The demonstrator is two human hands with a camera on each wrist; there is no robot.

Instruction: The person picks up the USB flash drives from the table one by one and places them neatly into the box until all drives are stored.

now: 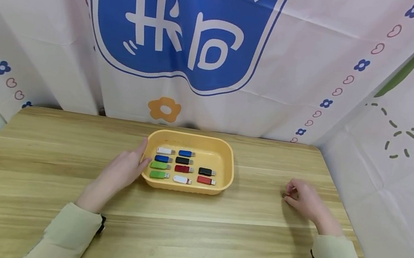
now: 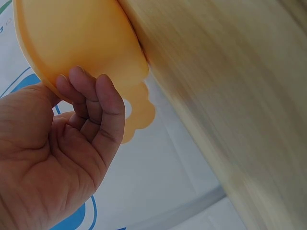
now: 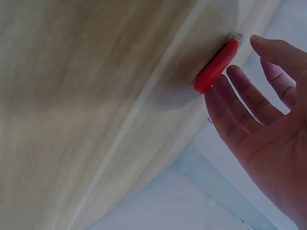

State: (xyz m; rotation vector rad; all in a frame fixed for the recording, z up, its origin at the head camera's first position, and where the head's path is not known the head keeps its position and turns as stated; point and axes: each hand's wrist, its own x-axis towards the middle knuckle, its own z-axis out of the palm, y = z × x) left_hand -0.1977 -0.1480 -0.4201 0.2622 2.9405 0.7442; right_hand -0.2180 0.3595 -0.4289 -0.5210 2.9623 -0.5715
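At the left end of a yellow tray (image 1: 229,169), my left hand (image 1: 124,169) holds the rim. The left wrist view shows the thumb on one side of the tray wall (image 2: 96,33) and curled fingers on the other. Inside the tray lie several USB sticks, among them a red one (image 1: 206,180), a black one (image 1: 206,172) and a green one (image 1: 159,175). Far to the tray's right, my right hand (image 1: 304,200) is low over the table. In the right wrist view, its parted fingers and thumb surround a red USB stick (image 3: 218,67), fingertips right beside it.
The sticks in the tray lie in rough columns, their metal plugs pointing right. A wood-grain table (image 1: 187,244) carries everything. Behind it hangs a white cloth with a blue printed emblem (image 1: 179,51), and a printed white sheet (image 1: 408,181) borders the right side.
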